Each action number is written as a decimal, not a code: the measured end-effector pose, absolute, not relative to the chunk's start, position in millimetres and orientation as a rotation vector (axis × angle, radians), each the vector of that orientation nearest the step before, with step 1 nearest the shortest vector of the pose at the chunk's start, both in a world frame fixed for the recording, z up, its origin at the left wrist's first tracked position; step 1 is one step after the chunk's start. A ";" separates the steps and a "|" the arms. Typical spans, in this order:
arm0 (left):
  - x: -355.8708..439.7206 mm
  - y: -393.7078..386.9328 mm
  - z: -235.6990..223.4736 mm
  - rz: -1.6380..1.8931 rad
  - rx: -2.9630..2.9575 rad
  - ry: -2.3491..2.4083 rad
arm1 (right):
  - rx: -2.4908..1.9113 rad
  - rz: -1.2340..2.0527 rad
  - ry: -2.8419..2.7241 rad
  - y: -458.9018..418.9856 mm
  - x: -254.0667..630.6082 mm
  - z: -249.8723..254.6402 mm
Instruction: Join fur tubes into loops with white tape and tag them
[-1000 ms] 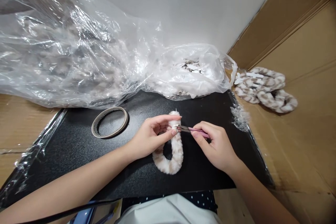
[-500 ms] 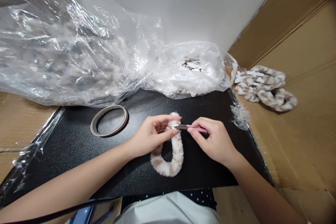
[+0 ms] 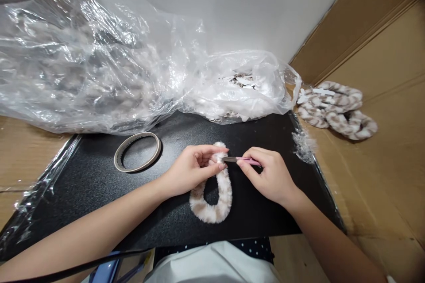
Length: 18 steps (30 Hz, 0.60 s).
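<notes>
A fluffy white-and-beige plush band (image 3: 210,214), shaped in a loop, lies on the black tabletop in front of me. My left hand (image 3: 195,168) pinches its upper end between thumb and fingers. My right hand (image 3: 268,174) is closed on small pink-handled thread snips (image 3: 249,161). Their dark metal blades point left and reach the pinched end, close to my left fingertips. The blades look closed together. What lies at the blade tips is too small to make out.
A tan ring-shaped roll (image 3: 154,159) lies left of my hands. Behind it stand a large clear bag (image 3: 83,66) of fluffy pieces and a smaller bag (image 3: 265,97) with white tags. Several fluffy bands (image 3: 352,124) rest on cardboard at right, beside plastic scraps (image 3: 303,145).
The snips' blades and handles have come together from slightly apart. Both hands stay in nearly the same place, and the plush band remains in my left hand.
</notes>
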<state>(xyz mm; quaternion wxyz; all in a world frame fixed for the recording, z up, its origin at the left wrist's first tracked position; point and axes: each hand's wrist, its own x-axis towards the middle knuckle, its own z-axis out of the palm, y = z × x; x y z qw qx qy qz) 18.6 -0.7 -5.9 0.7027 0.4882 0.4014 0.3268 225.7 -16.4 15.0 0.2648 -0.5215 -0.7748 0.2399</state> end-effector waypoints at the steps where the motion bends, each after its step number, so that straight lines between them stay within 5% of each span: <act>1: 18.2 -0.5 -6.5 0.726 1.091 0.895 | -1.407 0.667 -2.096 -16.6 226.3 14.8; 18: 15.4 -1.5 -11.8 0.678 1.182 0.944 | -1.433 0.467 -2.250 -19.8 225.8 24.1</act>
